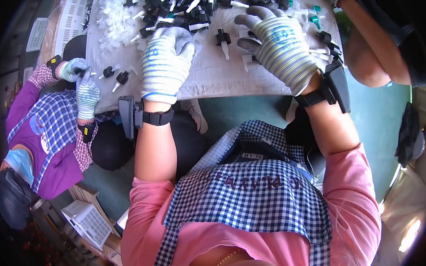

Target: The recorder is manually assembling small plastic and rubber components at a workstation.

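Both of my hands wear white-and-grey striped gloves over a table (225,85). My left hand (166,65) is at the near edge of a pile of black pump heads with white stems (181,8). Its fingers curl down and the thumb bends in against them; whatever is between them is hidden. To the right, my right hand (282,47) is open, fingers and thumb apart, low over the tabletop. A single black pump head (222,39) with its white stem toward me lies between my hands. Translucent small parts (115,19) are heaped left of the pile.
At the left, a co-worker in a checked apron (55,110) handles a small part with gloved hands (83,85). Two loose pump heads (122,77) lie near them. Another person's arm (372,40) reaches in at upper right. A white crate (88,223) stands lower left.
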A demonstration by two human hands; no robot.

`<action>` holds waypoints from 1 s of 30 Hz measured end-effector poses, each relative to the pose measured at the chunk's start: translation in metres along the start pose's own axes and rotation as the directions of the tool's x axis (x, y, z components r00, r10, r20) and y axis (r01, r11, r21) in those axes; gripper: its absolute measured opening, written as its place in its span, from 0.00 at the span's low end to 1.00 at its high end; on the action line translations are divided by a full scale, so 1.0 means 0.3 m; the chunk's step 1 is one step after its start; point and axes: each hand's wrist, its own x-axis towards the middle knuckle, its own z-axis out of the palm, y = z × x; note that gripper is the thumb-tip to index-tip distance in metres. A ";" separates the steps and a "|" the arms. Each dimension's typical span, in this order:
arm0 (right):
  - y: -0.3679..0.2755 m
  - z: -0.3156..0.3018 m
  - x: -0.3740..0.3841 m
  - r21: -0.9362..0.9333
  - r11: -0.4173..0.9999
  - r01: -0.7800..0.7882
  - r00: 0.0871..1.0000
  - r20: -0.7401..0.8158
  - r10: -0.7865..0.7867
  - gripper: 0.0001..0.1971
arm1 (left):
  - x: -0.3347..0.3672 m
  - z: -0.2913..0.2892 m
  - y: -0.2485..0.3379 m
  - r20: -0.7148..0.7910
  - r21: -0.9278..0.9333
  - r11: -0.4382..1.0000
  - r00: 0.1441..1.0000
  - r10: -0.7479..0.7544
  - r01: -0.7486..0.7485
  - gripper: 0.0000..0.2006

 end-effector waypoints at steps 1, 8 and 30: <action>-0.018 0.012 0.001 0.032 0.999 0.019 1.000 -0.020 -0.018 0.21 | 0.002 0.007 -0.008 -0.017 0.018 0.999 0.999 0.039 -0.039 0.11; -0.129 0.083 0.011 -0.155 0.988 0.021 0.966 0.258 0.020 0.26 | 0.000 0.034 0.009 0.151 0.283 0.937 0.975 0.165 -0.203 0.14; -0.099 0.069 0.029 0.710 0.704 -0.026 0.996 -0.042 0.079 0.15 | 0.023 0.019 -0.022 0.249 -0.849 0.409 0.936 -0.247 0.334 0.14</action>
